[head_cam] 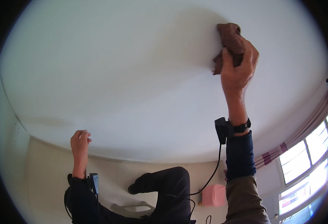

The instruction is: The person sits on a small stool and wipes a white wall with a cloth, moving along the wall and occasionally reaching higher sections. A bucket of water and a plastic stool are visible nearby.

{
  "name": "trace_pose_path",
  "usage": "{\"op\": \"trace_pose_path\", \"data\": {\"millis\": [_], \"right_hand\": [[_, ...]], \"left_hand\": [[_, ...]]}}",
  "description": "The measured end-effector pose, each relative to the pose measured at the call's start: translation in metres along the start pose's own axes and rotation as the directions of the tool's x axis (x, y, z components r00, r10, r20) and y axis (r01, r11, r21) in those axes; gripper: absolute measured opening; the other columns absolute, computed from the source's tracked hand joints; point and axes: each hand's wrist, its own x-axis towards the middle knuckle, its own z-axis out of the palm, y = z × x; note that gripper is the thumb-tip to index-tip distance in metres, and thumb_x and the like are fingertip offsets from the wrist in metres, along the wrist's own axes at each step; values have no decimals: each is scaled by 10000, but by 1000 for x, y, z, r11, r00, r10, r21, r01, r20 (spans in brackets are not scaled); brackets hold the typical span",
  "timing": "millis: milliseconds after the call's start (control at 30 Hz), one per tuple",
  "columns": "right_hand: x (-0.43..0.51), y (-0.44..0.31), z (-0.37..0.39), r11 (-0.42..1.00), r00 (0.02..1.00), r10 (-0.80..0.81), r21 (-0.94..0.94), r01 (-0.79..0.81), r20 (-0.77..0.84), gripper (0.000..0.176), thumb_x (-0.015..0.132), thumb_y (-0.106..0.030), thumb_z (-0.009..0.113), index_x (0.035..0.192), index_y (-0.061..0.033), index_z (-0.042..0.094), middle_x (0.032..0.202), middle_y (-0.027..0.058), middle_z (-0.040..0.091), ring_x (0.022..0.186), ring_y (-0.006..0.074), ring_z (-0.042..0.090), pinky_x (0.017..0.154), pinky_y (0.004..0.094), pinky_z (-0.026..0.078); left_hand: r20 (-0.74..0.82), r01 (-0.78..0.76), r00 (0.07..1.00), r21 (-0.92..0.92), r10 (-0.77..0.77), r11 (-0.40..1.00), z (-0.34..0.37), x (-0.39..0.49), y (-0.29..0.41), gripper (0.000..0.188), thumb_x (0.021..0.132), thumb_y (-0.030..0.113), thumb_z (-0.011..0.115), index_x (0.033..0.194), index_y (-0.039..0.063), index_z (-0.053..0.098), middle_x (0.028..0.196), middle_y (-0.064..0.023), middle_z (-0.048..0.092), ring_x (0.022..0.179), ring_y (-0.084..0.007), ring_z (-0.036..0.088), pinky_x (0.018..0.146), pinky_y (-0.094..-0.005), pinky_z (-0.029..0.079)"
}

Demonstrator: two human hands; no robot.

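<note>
My right hand (238,65) grips a crumpled brown cloth (231,37) between thumb and fingers. The cloth lies against a broad white wall (119,70), and a soft shadow spreads to its left. Lower down on the left, my left hand (79,141) hangs near the bottom of the wall with its fingers curled in. Nothing shows in that hand, though the inside of its palm is hidden.
Black devices with cables (221,130) sit on both wrists. Below are my bent dark-trousered leg (172,190), a pale plastic seat (119,207), a pink-covered stool (213,195) and the beige floor (49,168). A curtain (295,140) and a bright window (307,156) are at right.
</note>
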Motion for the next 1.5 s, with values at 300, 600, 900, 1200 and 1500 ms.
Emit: {"op": "trace_pose_path", "data": {"millis": [300, 600, 900, 1200, 1500], "right_hand": [[-154, -145, 77, 906, 822, -398, 316, 282, 408, 398, 794, -108, 750, 1169, -240, 739, 1276, 35, 638, 1136, 251, 631, 867, 396, 482], [-226, -167, 82, 858, 657, -485, 459, 230, 577, 391, 829, -120, 716, 1198, -251, 709, 1312, 31, 601, 1174, 242, 601, 885, 397, 486], [-100, -31, 18, 968, 950, -174, 225, 116, 260, 575, 679, 56, 762, 1226, -114, 711, 1320, 154, 619, 1196, 346, 613, 968, 454, 523], [-104, 172, -119, 823, 839, 530, -161, -544, -126, 517, 1008, -148, 678, 1490, -42, 525, 1457, 201, 515, 1378, 387, 501, 1165, 471, 416], [-267, 226, -169, 157, 140, 962, 56, -986, -234, 652, 1068, -338, 603, 1606, -44, 381, 1581, 213, 468, 1422, 372, 512, 1145, 464, 464]], "left_hand": [[-42, 32, 999, 26, -31, 999, -1, 3, -3, 285, 1014, 241, 614, 986, -28, 704, 892, -65, 724, 738, -139, 650, 700, -299, 489], [-65, 29, 997, -9, -30, 1000, -2, 1, -9, 279, 1023, 227, 612, 994, -36, 699, 900, -75, 721, 732, -143, 635, 695, -305, 483], [-51, -30, 998, -26, 28, 999, -5, 2, -18, 308, 1021, 267, 605, 999, -32, 673, 911, -70, 700, 737, -145, 611, 717, -307, 468], [-43, -21, 999, 27, 22, 999, -5, 6, -12, 291, 1017, 260, 590, 979, -17, 668, 895, -63, 684, 713, -134, 587, 703, -309, 456], [1, -28, 1000, 77, 28, 997, -6, 6, -11, 292, 1028, 264, 585, 974, -9, 674, 886, -52, 680, 703, -125, 585, 678, -298, 456]]}}
